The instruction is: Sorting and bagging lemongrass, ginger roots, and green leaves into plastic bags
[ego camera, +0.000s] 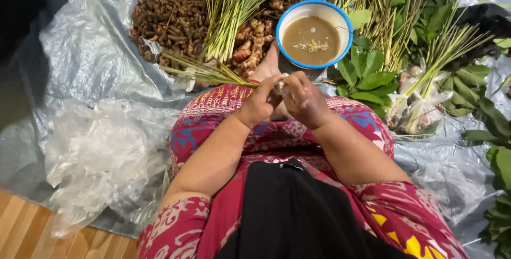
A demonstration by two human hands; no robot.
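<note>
Head view: left hand (259,103) and right hand (304,99) meet, fingers closed around 1 small pale piece (281,87), just near of the blue-rimmed bowl (346,25) of brown water. Working it well probably means steady, small finger pressure.

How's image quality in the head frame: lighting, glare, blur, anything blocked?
Head view: bright light on the middle, dark falloff at upper left; pale sheen on the grey tarp and crumpled clear plastic; a glint on the brown liquid in the blue-rimmed bowl. Left hand and right hand are fairly sharp, but the small pale thing between them is mostly hidden.
</note>
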